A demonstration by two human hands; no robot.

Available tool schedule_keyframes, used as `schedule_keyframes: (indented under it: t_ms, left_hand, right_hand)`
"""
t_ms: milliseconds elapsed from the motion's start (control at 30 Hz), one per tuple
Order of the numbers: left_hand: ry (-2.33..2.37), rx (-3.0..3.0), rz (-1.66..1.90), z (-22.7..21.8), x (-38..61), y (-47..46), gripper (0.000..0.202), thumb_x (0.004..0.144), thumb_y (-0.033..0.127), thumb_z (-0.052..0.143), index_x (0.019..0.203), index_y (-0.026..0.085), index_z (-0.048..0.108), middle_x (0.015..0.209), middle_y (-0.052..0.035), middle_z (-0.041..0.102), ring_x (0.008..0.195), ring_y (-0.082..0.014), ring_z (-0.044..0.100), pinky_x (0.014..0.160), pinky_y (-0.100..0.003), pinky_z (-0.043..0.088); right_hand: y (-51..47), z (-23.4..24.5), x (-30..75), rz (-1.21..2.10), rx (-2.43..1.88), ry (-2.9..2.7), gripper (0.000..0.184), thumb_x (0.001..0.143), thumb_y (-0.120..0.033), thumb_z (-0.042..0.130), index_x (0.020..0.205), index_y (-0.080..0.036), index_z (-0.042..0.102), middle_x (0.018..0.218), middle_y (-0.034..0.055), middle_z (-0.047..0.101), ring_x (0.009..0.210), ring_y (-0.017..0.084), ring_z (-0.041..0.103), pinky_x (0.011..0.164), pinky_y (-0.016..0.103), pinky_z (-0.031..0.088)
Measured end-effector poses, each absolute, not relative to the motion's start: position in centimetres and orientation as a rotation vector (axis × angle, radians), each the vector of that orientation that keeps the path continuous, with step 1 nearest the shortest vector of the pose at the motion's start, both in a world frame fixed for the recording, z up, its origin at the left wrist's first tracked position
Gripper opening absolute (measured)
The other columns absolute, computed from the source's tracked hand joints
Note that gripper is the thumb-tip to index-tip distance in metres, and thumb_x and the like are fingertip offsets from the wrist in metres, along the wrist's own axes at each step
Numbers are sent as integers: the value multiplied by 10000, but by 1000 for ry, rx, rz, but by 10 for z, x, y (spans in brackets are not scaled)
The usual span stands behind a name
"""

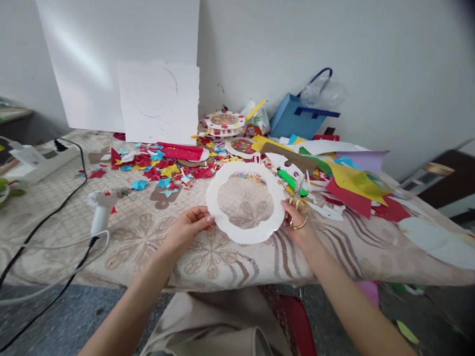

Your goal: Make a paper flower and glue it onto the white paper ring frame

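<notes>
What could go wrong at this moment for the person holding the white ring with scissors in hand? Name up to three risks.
1. The right hand grips gold scissors while also pinching the white paper ring, so the blades might nick the ring or a finger.
2. The thin ring, held at both edges with the left hand, could bend or tear.
3. The glue gun lies among trailing cables that an arm might snag.

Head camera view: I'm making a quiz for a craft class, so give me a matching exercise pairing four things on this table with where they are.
Things:
1. white paper ring
2. scissors
3. glue gun
4. blue paper bag

Places:
A. against the wall at the back
B. left of the ring, cable attached
C. held at its edges by both hands
D. in the right hand, beside the ring

Pairs: 1-C, 2-D, 3-B, 4-A. The left hand grips the ring's left edge.
</notes>
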State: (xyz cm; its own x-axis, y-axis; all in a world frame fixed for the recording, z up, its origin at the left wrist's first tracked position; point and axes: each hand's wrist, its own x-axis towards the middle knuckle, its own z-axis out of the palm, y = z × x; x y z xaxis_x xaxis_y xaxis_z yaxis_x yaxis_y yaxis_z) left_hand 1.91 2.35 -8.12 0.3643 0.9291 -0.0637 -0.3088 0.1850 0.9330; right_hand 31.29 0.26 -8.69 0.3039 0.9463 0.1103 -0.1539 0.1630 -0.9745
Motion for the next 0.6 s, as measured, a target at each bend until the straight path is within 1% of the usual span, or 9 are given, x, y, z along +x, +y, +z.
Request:
schedule_keyframes:
  t_ms: [167,400,600]
  left_hand:
    - [794,1051,997,-84,21,24,270,632,317,801,801,143,683,705,-11,660,611,-92,557,608,-207,432]
    - [820,997,1022,-84,23,25,267,632,316,799,805,147,688,746,-17,670,645,-98,567,631,-213,444]
    - [819,966,1031,-84,22,24,279,631,312,801,836,157,693,762,-9,672,672,-97,581,646,-204,457]
  right_hand:
    - [1,-88,311,1005,-1057,-940,350,699,-367,695,577,-195,416,492,-84,399,440,66,369,424,215,287]
    - [0,-88,312,1081,-1037,-928,327,719,-373,685,604,-200,432,480,-79,396,412,67,364,373,205,246]
    - [0,-88,313,1094,-1003,-906,297,733,-376,670,615,-203,458,478,-73,415,399,68,371,368,207,249]
